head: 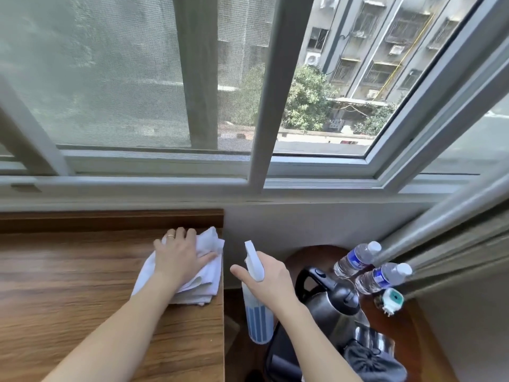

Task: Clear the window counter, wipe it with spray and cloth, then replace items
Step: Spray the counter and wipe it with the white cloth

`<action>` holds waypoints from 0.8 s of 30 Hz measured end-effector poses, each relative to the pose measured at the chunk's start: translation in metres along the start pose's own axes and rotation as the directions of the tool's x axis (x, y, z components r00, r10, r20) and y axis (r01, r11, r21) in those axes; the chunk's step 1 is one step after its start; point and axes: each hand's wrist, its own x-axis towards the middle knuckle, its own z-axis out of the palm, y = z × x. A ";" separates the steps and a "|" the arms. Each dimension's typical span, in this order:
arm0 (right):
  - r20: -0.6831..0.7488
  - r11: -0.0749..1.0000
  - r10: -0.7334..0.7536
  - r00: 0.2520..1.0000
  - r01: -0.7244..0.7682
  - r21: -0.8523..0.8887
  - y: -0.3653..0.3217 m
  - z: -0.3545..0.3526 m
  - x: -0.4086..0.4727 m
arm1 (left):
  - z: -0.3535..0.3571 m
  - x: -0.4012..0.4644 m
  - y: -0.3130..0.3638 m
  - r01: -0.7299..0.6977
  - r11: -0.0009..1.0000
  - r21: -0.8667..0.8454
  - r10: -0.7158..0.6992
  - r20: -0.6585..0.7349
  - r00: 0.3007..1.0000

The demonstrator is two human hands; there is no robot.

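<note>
Cloth first: I have it folded under my left hand, fingers spread flat and pressing it down at the far right corner of the wooden surface, right against the edge. The part of that top I can see carries nothing but the cloth, so I judge the clearing done and the wiping step in hand.

My right hand is curled round the neck of the spray bottle, holding it upright in the gap just off the surface's right edge, nozzle pointing toward the window. I cannot tell whether a finger is on the trigger. The bottle's lower part shows blue stripes; how much liquid is in it I cannot make out.

Next I would sweep the cloth back leftward across the grain, keeping pressure even so it does not slip off the corner.

To the right, on a round side table, stand a black-lidded steel kettle and two water bottles, capped and seemingly full. These look like the items to replace afterwards.
</note>
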 end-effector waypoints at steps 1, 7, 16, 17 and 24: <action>0.011 1.000 -0.002 1.000 0.002 -0.006 0.001 -0.001 0.003 | 0.000 0.001 0.002 0.015 1.000 0.013 -0.015 0.016 1.000; 0.028 0.999 0.016 0.999 -0.017 0.049 0.015 -0.010 0.019 | -0.026 -0.009 0.051 -0.158 0.933 -0.323 0.067 -0.274 0.959; -0.132 0.980 -0.021 0.991 0.047 0.195 0.039 -0.071 0.039 | -0.057 0.001 0.137 0.037 0.557 -0.830 0.400 0.307 0.863; -0.150 0.977 -0.025 0.988 0.056 0.207 0.043 -0.078 0.041 | -0.056 0.009 0.146 0.039 0.572 -0.819 0.407 0.326 0.853; -0.194 0.968 0.020 0.981 0.030 0.247 0.076 -0.119 0.063 | -0.048 0.054 0.206 -0.015 0.586 -0.810 0.417 0.286 0.863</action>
